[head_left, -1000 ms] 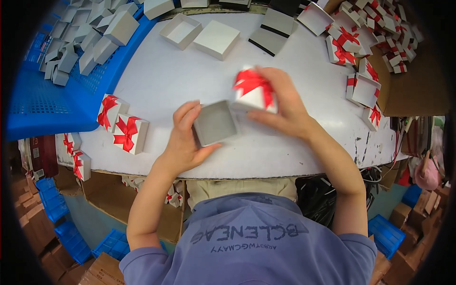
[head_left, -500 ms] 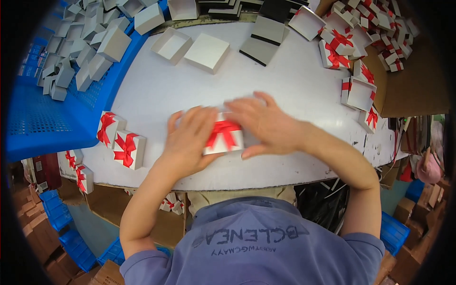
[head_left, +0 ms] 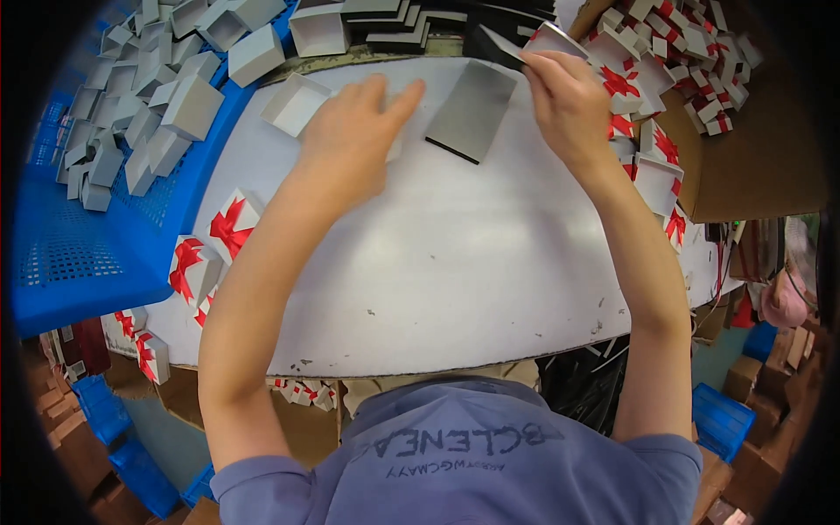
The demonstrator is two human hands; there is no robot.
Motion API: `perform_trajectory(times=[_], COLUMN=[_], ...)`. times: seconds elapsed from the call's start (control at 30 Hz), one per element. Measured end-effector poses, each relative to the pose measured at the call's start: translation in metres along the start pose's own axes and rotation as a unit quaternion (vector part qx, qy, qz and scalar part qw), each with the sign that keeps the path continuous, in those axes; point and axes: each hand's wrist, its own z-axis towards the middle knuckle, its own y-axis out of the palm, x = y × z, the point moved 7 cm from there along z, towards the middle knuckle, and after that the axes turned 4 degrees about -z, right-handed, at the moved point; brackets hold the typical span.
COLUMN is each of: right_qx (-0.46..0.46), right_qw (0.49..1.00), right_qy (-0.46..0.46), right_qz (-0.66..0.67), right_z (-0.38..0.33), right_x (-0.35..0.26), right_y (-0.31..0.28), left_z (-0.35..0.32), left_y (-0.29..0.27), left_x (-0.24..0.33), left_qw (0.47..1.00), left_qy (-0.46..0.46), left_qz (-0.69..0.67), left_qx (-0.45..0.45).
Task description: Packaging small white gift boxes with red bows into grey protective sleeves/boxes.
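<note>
My left hand [head_left: 346,144], blurred, is over a pale open box [head_left: 293,103] and a second white box that it mostly covers. Its fingers are stretched and apart. At the far right of the table, my right hand [head_left: 569,105] pinches the edge of a thin dark pad [head_left: 497,45], which is tilted up. Below that lies a grey pad with a black edge [head_left: 472,109], flat on the white table. White gift boxes with red bows [head_left: 234,226] stand to the left, partly behind my left forearm.
A blue plastic basket [head_left: 83,293] heaped with white box parts stands at the left. Dark pads [head_left: 394,22] are stacked along the far edge. On the right, a cardboard carton [head_left: 761,166] holds many small red-ribboned boxes, with more bowed boxes [head_left: 665,144] beside it.
The ribboned box between my hands has left the table's middle; another bowed box now stands among those at left. Both hands moved to the far side, the right one taking a dark pad.
</note>
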Motion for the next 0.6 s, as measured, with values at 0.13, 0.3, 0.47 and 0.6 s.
perform_trajectory(times=[0.13,0.3,0.47,0.6], right_qx=[0.039,-0.152,-0.101,-0.139], right_qw=[0.974,0.933,0.977,0.918], right_qy=[-0.195,-0.233,-0.063,0.233], right_qz=[0.108,0.227,0.179,-0.289], right_z=[-0.049,-0.086,-0.055,-0.036], right_x=[-0.069,-0.124,-0.039,0.126], right_y=[-0.049,-0.042,-0.03,-0.037], left_z=[-0.061,-0.074,-0.097,-0.108], left_y=[0.02,0.053,0.039,0.023], left_x=[0.005,0.046,0.041,0.039], left_qw=[0.936,0.941,0.972,0.985], left_qy=[-0.046,0.029,0.124,0.125], left_qz=[-0.327,-0.335,-0.195,-0.122], left_qx=[0.12,0.044,0.05,-0.013])
